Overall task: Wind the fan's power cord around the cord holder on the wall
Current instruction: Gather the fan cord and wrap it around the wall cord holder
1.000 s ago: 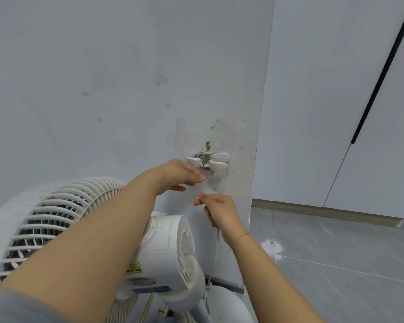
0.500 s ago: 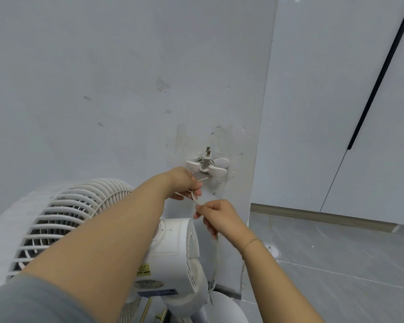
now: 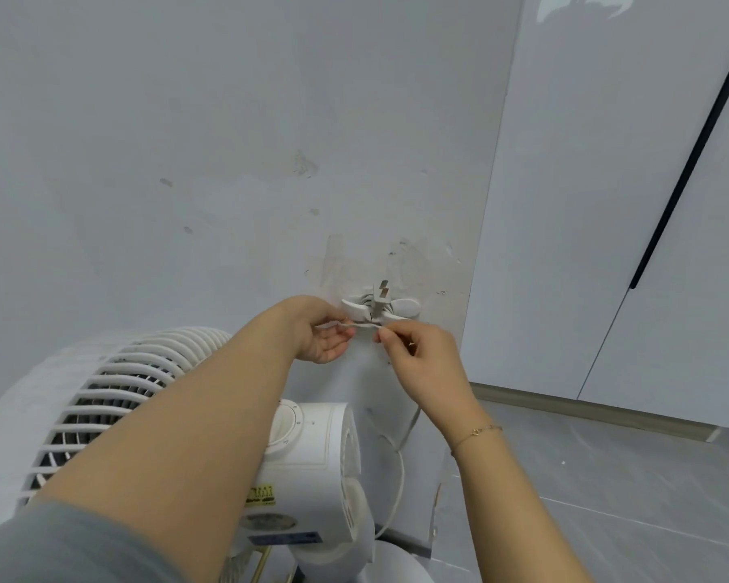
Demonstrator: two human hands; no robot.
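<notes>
Winding step, near its end as I judged: left hand [image 3: 320,335] and right hand [image 3: 413,351] pinched the power cord [image 3: 360,325] just below the wall's cord holder [image 3: 381,307]; next, another loop.

left hand [image 3: 318,332]: you're reaching forward, fingertips pinching.
right hand [image 3: 424,355]: you're raising it, fingers curling in a pinch.

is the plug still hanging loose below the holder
No, the plug sits on the cord holder with its prongs pointing up, while both the left hand and right hand pinch the cord just beneath it.
</notes>
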